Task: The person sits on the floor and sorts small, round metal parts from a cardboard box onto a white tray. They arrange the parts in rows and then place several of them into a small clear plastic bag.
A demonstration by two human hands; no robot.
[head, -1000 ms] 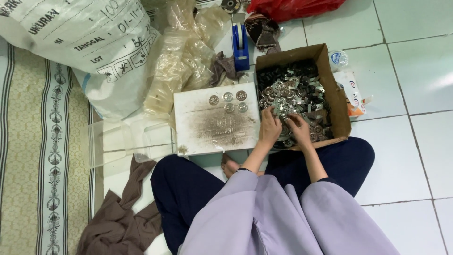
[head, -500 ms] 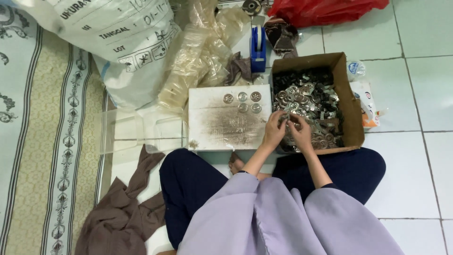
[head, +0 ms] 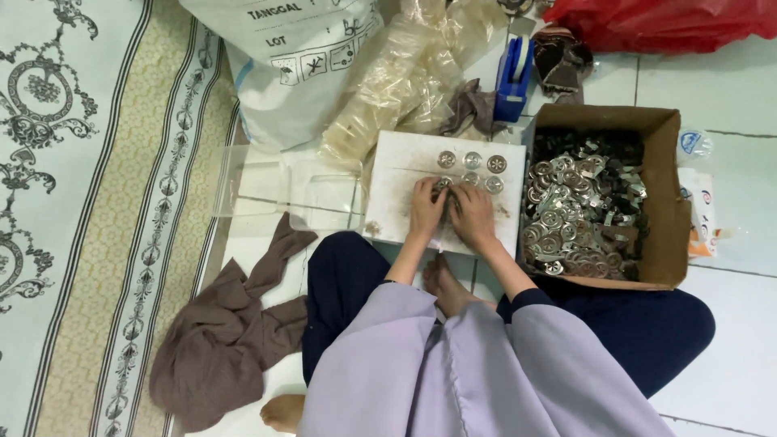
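So far only five or so metal discs (head: 472, 159) lie near the board's (head: 396, 162) far edge, my left hand (head: 426, 207) and right hand (head: 473, 215) pinch another, and the box (head: 668, 202) remains full.

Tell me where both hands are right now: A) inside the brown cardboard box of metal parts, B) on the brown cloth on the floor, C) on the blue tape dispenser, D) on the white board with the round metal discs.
D: the left hand and right hand rest together on the white board, just below the round metal discs.
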